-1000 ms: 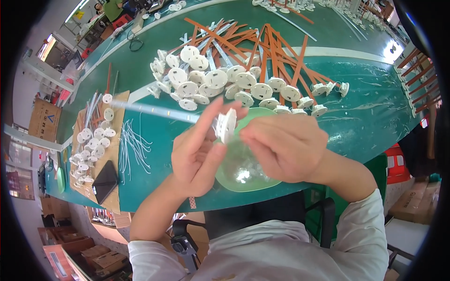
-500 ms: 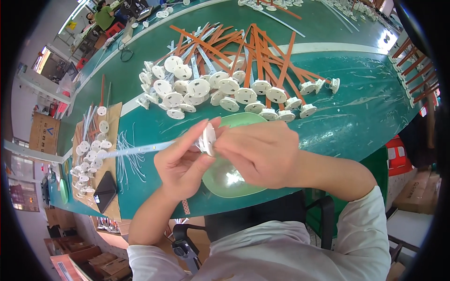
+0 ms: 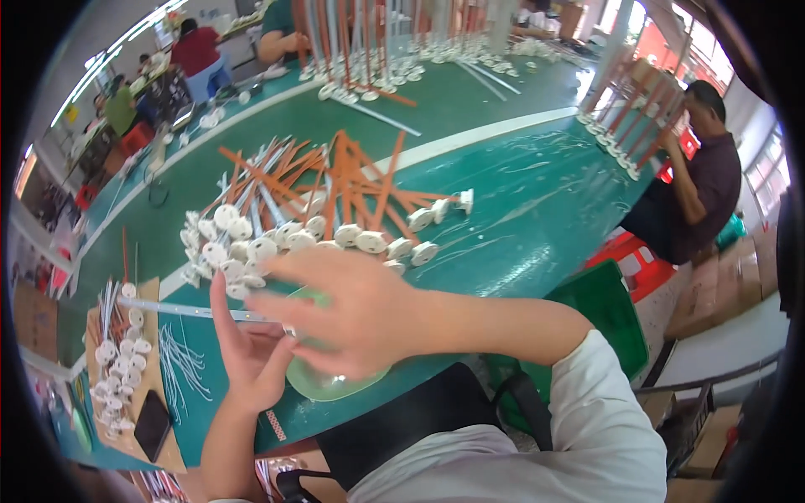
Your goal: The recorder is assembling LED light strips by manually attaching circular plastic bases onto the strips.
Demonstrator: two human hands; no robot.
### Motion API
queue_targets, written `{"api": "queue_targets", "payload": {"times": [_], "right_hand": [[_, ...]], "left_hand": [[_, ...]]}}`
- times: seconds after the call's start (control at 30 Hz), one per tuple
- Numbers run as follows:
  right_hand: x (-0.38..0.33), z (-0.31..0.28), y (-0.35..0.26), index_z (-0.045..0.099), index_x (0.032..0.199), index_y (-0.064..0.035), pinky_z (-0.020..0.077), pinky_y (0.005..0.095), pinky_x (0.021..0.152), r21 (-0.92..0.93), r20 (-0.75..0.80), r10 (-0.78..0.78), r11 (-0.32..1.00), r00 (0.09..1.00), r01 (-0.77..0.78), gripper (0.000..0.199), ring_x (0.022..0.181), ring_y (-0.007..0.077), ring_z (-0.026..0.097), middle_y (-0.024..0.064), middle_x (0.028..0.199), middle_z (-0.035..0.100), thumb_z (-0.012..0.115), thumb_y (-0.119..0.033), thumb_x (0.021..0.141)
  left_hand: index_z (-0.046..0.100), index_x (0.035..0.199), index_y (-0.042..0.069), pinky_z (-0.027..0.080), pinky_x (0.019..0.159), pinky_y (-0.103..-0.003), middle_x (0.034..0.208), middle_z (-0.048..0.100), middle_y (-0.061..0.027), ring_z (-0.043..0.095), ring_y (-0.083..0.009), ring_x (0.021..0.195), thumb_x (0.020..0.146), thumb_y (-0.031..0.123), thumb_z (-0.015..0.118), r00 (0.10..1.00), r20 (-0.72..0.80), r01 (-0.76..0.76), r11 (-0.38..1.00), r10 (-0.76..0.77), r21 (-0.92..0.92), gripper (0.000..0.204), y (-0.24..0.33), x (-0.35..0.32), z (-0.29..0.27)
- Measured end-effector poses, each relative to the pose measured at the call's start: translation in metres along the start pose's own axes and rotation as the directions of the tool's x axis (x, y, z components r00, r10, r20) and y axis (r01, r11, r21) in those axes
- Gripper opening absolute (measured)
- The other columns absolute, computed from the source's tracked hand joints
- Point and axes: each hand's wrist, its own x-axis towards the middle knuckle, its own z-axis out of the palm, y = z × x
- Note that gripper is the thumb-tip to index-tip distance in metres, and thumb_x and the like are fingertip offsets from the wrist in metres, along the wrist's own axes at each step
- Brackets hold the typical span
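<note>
My left hand [image 3: 251,373] grips a pale LED strip lamp [image 3: 180,309], its strip pointing left over the table. The lamp's end at my fingers is mostly hidden behind my right hand [image 3: 365,310], which is blurred, fingers spread in front of my left hand. A light green bowl [image 3: 335,389] sits beneath both hands. Beyond them lies a heap of similar lamps, with round white bases [image 3: 226,216] toward me and orange strips [image 3: 342,168] fanning away.
At left, more lamps and a black phone [image 3: 153,426] lie on a cardboard sheet [image 3: 173,457], beside loose white wires [image 3: 180,360]. A green crate [image 3: 599,314] stands right of my chair. A seated person [image 3: 708,176] works at far right; lamps stand upright [image 3: 625,138] nearby.
The view has swung up and to the right, bringing in the seated person. My right hand's fingers have come off their pinch at the white base and spread; my left hand keeps the lamp.
</note>
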Motion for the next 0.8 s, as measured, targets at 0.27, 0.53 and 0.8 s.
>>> {"api": "queue_targets", "payload": {"times": [0.27, 0.53, 0.8], "right_hand": [[-0.045, -0.059, -0.040, 0.064, 0.111, -0.0022, 0.0536, 0.0350, 0.060, -0.034, 0.446, 0.034, 0.999, 0.894, -0.021, 0.042, 0.071, 0.0257, 0.066, 0.0125, 0.098, 0.065, 0.073, -0.011, 0.072], [-0.085, -0.171, -0.014, 0.065, 0.101, -0.0006, 0.0558, 0.0339, 0.069, -0.686, -0.074, 0.258, 0.688, 0.963, -0.237, 0.038, 0.077, 0.0277, 0.070, 0.0137, 0.089, 0.070, 0.068, 0.001, 0.064], [-0.107, -0.224, 0.049, 0.066, 0.103, -0.0056, 0.0521, 0.0400, 0.072, -0.886, 0.216, 0.593, 0.453, 0.775, -0.100, 0.036, 0.091, 0.0297, 0.061, 0.0110, 0.086, 0.065, 0.068, -0.014, 0.067]], "left_hand": [[-0.023, 0.150, 0.010, 0.052, 0.069, -0.033, 0.084, 0.067, -0.0134, 0.067, -0.0244, 0.075, 0.089, 0.002, 0.063, 0.893, 0.450, -0.009, 0.999, 0.022, -0.031, 0.105, 0.011, 0.000, 0.026], [0.043, 0.140, 0.005, 0.054, 0.073, -0.037, 0.085, 0.071, -0.0137, 0.070, -0.0311, 0.076, 0.085, 0.014, 0.068, 0.780, 0.610, -0.535, 0.652, 0.139, 0.537, 0.062, 0.037, 0.029, 0.040], [0.054, 0.123, 0.003, 0.050, 0.060, -0.036, 0.070, 0.066, -0.0078, 0.065, -0.0255, 0.062, 0.081, 0.006, 0.070, 0.905, 0.283, -0.425, 0.651, 0.317, 0.629, 0.045, -0.015, 0.031, 0.002]]}}
